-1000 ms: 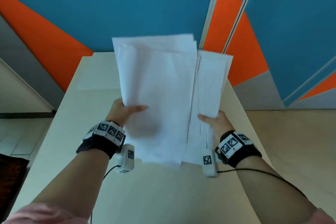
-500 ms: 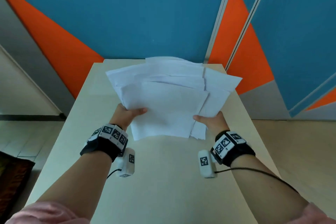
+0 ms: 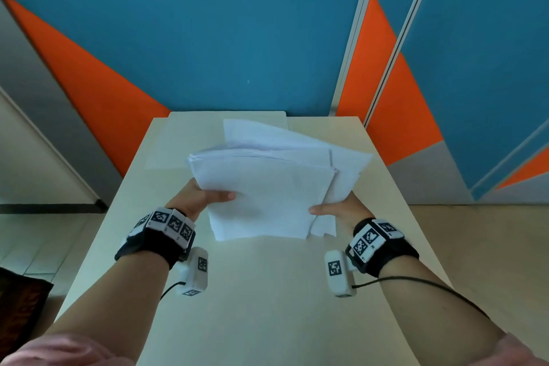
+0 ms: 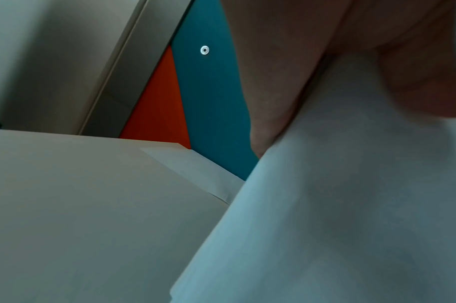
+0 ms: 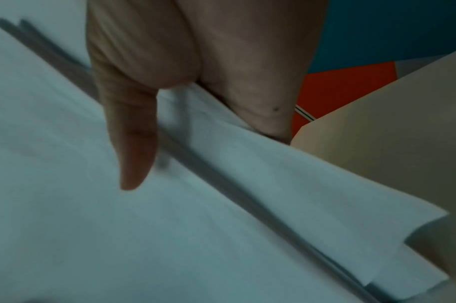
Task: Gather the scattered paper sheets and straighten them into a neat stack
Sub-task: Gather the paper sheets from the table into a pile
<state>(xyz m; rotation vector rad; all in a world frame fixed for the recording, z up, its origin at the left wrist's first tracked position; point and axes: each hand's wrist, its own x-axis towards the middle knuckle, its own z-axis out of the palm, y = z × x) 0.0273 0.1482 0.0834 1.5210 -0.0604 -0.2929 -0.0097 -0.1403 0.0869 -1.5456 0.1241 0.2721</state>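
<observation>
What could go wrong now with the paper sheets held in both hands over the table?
1. The paper sheets are fanned and uneven; the offset ones near the right hand could slip out.
2. The left hand pinches only one edge, so sheets may bend or crease.
3. One single sheet lying on the table might be forgotten.

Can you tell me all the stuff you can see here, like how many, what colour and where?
paper sheets: one uneven bundle, white, held over the table between both hands
loose sheet: one, pale, flat on the table's far left part
table: one, cream, in front of the person
wall panels: several, blue and orange, behind the table
floor: beige, right of the table
wrist bands: two, black with white marker tags, one on each wrist
left hand: grips the bundle's left edge
right hand: grips the bundle's right edge
</observation>
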